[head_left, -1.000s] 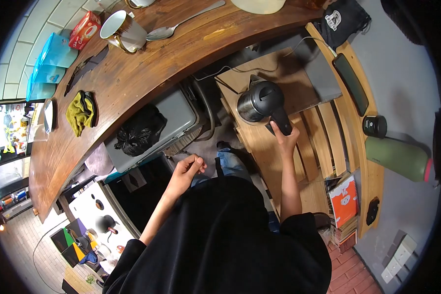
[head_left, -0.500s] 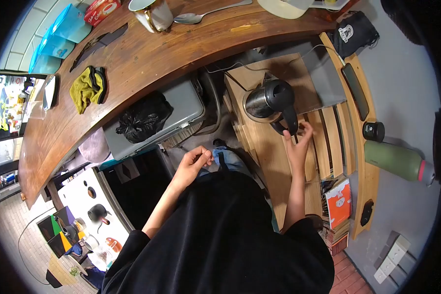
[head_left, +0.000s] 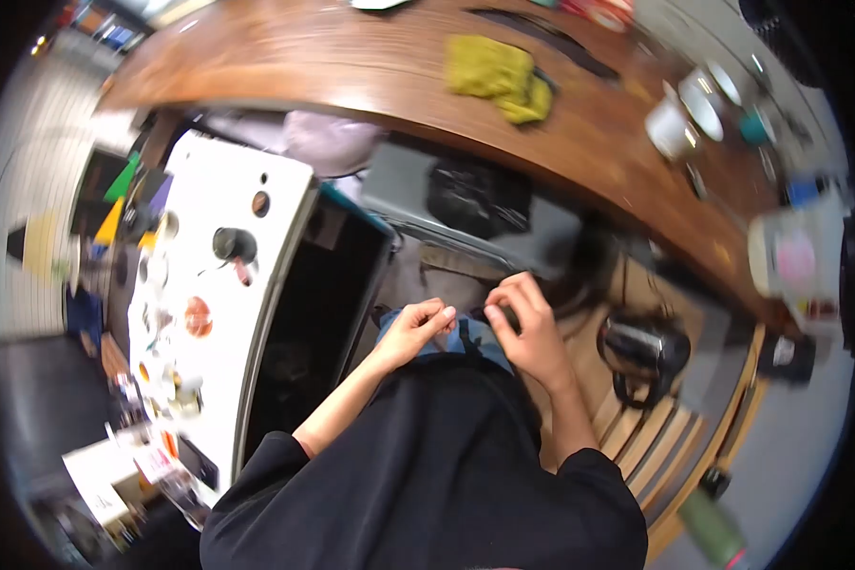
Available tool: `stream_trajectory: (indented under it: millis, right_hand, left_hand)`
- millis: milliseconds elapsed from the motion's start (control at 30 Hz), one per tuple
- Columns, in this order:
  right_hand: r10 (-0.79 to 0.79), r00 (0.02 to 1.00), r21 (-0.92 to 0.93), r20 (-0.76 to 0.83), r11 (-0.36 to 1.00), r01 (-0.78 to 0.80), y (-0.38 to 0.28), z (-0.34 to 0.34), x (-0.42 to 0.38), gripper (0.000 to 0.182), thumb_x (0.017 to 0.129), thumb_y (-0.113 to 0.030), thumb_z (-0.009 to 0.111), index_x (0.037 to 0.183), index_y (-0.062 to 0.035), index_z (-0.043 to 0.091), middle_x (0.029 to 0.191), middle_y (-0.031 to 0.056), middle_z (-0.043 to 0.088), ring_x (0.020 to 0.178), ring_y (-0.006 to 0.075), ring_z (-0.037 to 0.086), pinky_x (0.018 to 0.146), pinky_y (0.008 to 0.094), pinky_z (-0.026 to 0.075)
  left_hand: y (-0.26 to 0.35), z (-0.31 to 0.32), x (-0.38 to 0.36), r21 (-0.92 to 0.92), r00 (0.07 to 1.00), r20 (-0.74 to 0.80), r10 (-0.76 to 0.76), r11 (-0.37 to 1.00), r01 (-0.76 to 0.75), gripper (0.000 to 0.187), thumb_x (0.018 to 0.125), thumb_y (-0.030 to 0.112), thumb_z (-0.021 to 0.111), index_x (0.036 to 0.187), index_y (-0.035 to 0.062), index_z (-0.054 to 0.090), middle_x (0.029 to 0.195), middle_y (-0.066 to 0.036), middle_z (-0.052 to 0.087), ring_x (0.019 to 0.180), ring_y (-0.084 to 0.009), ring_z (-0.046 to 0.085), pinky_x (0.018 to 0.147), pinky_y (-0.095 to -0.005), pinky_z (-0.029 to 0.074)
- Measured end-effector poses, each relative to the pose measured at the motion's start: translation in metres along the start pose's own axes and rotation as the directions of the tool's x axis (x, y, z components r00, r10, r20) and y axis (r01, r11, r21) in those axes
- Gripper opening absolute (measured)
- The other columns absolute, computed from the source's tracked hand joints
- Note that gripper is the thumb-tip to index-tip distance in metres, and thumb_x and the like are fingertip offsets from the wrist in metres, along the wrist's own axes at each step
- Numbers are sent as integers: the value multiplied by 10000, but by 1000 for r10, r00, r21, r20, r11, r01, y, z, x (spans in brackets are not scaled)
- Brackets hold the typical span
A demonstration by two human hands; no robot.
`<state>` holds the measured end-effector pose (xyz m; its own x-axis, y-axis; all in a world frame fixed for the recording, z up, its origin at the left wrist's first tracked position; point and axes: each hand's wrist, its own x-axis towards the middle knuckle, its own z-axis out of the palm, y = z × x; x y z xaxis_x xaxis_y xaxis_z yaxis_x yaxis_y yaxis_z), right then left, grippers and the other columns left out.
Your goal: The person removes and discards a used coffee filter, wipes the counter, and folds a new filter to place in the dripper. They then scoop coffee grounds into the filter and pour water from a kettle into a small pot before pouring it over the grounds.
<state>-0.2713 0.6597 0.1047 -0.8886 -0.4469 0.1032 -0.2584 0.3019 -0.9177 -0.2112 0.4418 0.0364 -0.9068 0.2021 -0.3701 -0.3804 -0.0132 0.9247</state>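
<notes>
My left hand [head_left: 414, 334] is in front of my body, its fingers curled and pressed together; whatever they might hold does not show. Close by on the right is my right hand [head_left: 530, 334], loosely curved, with the thumb apart from the fingers and nothing seen between them. The two hands do not touch. To the right, on a slatted wooden shelf [head_left: 673, 429], stands a black and steel electric kettle [head_left: 644, 344], blurred and apart from my right hand. A grey bin [head_left: 399, 180] with a black plastic bag [head_left: 480, 197] on it lies beyond my hands.
A curved wooden counter [head_left: 351, 66] spans the far side, bearing a yellow-green cloth [head_left: 492, 74], a white mug [head_left: 672, 125] and a clear tub [head_left: 793, 256]. On the left is a white table [head_left: 220, 180] with cups and dishes. A green bottle [head_left: 711, 528] lies at lower right.
My view has swung left, bringing more of the white table into sight. My right hand has left the kettle's handle area and come close to my left hand, which stays curled.
</notes>
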Motion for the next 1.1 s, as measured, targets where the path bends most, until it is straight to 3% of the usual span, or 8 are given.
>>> stream_trajectory:
  millis: [67, 200, 300, 400, 533, 633, 1000, 1100]
  right_hand:
    - [-142, 955, -21, 259, 988, 153, -16, 29, 41, 86, 903, -56, 654, 965, -11, 615, 996, 148, 565, 941, 347, 621, 829, 398, 498]
    - [-278, 832, 86, 481, 959, 271, -44, 103, 110, 79, 921, -51, 631, 955, 9, 593, 945, 160, 558, 894, 372, 609, 788, 413, 494]
    - [-370, 786, 112, 494, 924, 365, -53, 172, 161, 60, 928, -36, 617, 958, 9, 592, 921, 156, 561, 835, 342, 616, 752, 401, 500]
    - [-269, 782, 67, 563, 957, 281, -43, 248, 215, 117, 914, -21, 626, 1029, -1, 623, 931, 147, 572, 808, 292, 628, 735, 385, 508]
    - [-359, 799, 13, 481, 915, 404, -25, 334, 272, 374, 876, -13, 648, 1238, -87, 594, 1170, 213, 576, 988, 394, 629, 864, 455, 520]
    - [-410, 796, -245, 445, 799, 549, -7, 370, 301, 399, 864, -38, 657, 1251, -109, 592, 1263, 238, 553, 1107, 460, 563, 932, 510, 486]
    - [-329, 768, -320, 549, 766, 557, -30, 393, 309, 338, 826, -45, 686, 1158, -74, 638, 1036, 155, 593, 972, 373, 581, 865, 460, 491]
    - [-312, 764, -308, 565, 779, 546, -31, 393, 317, 273, 815, -54, 697, 1082, -32, 643, 1033, 185, 598, 959, 391, 597, 831, 475, 511]
  left_hand:
    - [-10, -32, -22, -31, 981, -186, 46, 998, -53, 407, 1059, 316, 563, 793, 15, 628, 799, 2, 589, 758, -78, 509, 731, -267, 430]
    - [-19, -88, -79, -116, 893, -443, 76, 983, -141, 356, 1051, 290, 582, 828, 16, 623, 809, -1, 598, 779, -74, 532, 746, -263, 450]
    - [-34, -113, -122, -226, 754, -655, 54, 938, -264, 205, 1043, 229, 601, 958, 43, 611, 858, 2, 621, 814, -71, 571, 798, -233, 476]
    - [-52, -133, -154, -291, 677, -736, -4, 905, -311, 175, 1040, 215, 606, 974, 53, 603, 880, 0, 624, 821, -72, 576, 800, -232, 477]
    - [-62, -162, -182, -344, 648, -761, -45, 874, -343, 163, 1029, 212, 626, 996, 54, 603, 900, 7, 630, 846, -63, 590, 811, -226, 483]
    - [-61, -193, -194, -320, 621, -783, -28, 875, -364, 193, 1026, 240, 632, 1001, 51, 607, 913, -2, 628, 847, -73, 592, 809, -234, 487]
    - [-55, -270, -199, -299, 640, -768, -22, 896, -327, 195, 1035, 231, 611, 984, 43, 609, 901, -3, 636, 838, -76, 591, 811, -241, 491]
    - [-48, -276, -189, -279, 642, -766, -9, 905, -320, 193, 1037, 229, 607, 981, 45, 609, 888, -1, 632, 833, -73, 589, 804, -237, 488]
